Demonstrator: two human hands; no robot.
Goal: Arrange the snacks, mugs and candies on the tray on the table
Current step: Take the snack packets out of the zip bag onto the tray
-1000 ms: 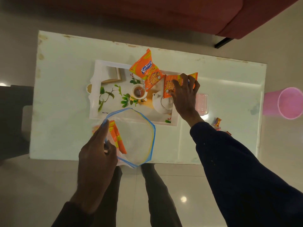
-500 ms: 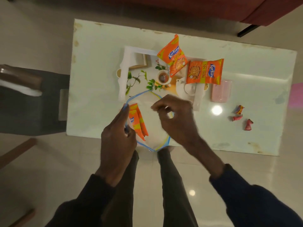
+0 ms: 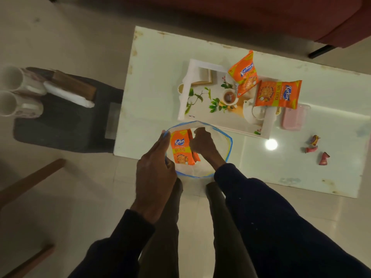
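White ceramic mugs [image 3: 15,95], two of them, lying on their sides at far left on a dark stool [image 3: 66,125], mouths toward the camera, well apart from the desk [image 3: 160,63]. Pale, glossy desk top, chipped along the far edge. Left hand [image 3: 155,169] pinching the blue rim of a clear plastic zip bag [image 3: 224,145], grip clenched on that rim, holding the mouth wide into a rough hexagon. Inside, an orange foil snack packet [image 3: 181,149] standing upright, long axis running near to far, label readable. Right hand [image 3: 202,143] plunged into the bag, fingers curled beside the packet; cannot tell whether that grip is closed on it. Half a second ago hovering at the bag's mouth, now well inside; a second ago out on the tray, resting on a packet. White rectangular tray [image 3: 192,77] with leaf print beyond the bag, carrying a small cup [image 3: 228,96] and a white teapot [image 3: 253,113]. Propped at the tray's far side, one orange packet [image 3: 244,74] tilted, long axis pointing far-right. Beside it another packet [image 3: 278,94] lying flat, long axis left to right, overhanging the tray's right end. Pink lidded box [image 3: 293,117] just right of the tray. Three crumpled wrapped candies [image 3: 316,149] further right on bare desk
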